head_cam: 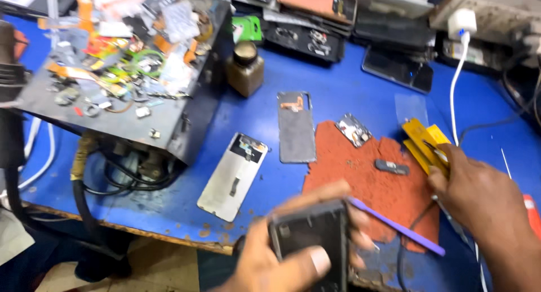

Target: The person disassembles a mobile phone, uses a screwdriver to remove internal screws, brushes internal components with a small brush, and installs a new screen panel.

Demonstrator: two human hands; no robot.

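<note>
**Phone in hand, its parts still spread out**

Closest to the camera, the left hand (282, 258) wraps around a dark phone (310, 241). Behind the phone lies the red mat (366, 185). Right of that mat, the right hand (479, 196) touches yellow tools (425, 143), grip unclear. Left of the mat lie two panels (234, 176), not yet put together.

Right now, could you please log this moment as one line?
left hand: holds dark phone | right hand: on yellow strips | purple pry tool: on rust mat

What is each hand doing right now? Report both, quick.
Left hand: closed on a dark phone body.
Right hand: fingertips on the yellow strips; grip cannot be told.
</note>
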